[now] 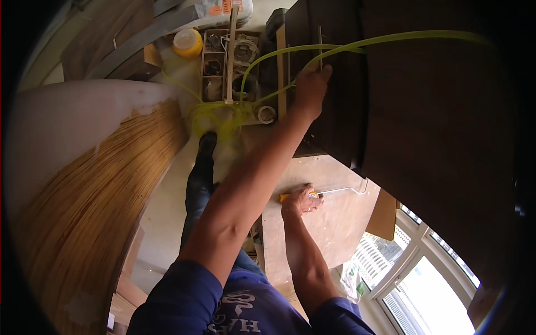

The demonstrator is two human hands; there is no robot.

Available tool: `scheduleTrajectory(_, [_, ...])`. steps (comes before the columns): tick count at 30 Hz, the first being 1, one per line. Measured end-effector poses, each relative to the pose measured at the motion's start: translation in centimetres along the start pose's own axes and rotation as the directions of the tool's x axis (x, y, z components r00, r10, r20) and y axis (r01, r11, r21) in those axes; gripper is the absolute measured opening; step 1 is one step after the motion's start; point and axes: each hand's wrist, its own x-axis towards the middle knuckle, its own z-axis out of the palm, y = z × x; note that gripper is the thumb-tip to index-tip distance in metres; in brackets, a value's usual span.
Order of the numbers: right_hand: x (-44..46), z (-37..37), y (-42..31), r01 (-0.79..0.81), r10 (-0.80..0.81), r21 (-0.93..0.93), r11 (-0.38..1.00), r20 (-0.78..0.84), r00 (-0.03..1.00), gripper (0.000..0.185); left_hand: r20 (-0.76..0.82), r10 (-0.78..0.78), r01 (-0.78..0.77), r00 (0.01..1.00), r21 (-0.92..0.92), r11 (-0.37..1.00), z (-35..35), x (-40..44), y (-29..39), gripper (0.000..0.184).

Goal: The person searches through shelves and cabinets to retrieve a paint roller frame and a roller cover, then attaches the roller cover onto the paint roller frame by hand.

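Observation:
My left hand (pixel 312 92) reaches up and across to the dark brown panel (pixel 343 111). Its fingers are closed around a slim upright metal bar (pixel 320 42) at that panel, though the far side of the grip is hidden. Lower down, my right hand (pixel 303 200) is wrapped around the yellow handle of a paint roller (pixel 340 190). The roller's bent metal rod points right, and its far end stops near the dark panel's lower edge; I see no roller sleeve. Beneath that hand lies a pale wooden board (pixel 329 234).
A yellow-green hose (pixel 279 51) loops past my left hand and lies coiled on the floor. A divided wooden box (pixel 215 67) and a yellow-lidded tub (pixel 187 43) stand beyond my foot. A curved wood-grained panel (pixel 106 173) rises at left; a window (pixel 424 285) is lower right.

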Motion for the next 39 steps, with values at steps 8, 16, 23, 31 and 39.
scheduleTrajectory(8, [0.3, 0.3, 0.4, -0.002, 0.002, 0.008, 1.000, -0.012, 1.000, 0.074, 0.041, -0.259, 0.260, 0.965, -0.284, 0.923, -1.3, 1.0, 1.4, 0.011])
scheduleTrajectory(16, [1.3, 1.2, 1.4, 0.012, -0.011, 0.018, 1.000, -0.032, 0.999, 0.073, 0.015, -0.212, 0.206, 0.977, -0.313, 0.927, -4.9, 0.6, 3.5, 0.013])
scheduleTrajectory(23, [0.7, 0.9, 0.5, 0.021, -0.024, -0.037, 0.999, -0.074, 0.997, 0.068, -0.114, -0.151, 0.120, 0.982, -0.237, 0.964, -8.5, -0.7, 6.3, 0.016])
scheduleTrajectory(31, [1.2, 1.2, 0.9, 0.029, -0.028, 0.012, 0.999, -0.075, 0.997, 0.070, -0.090, -0.204, 0.175, 0.975, -0.260, 0.950, -12.8, -1.8, 9.2, 0.011])
scheduleTrajectory(39, [1.5, 1.4, 1.2, 0.032, -0.032, -0.004, 0.999, -0.061, 0.998, 0.072, -0.055, -0.193, 0.175, 0.980, -0.242, 0.954, -13.2, -2.6, 10.5, 0.006])
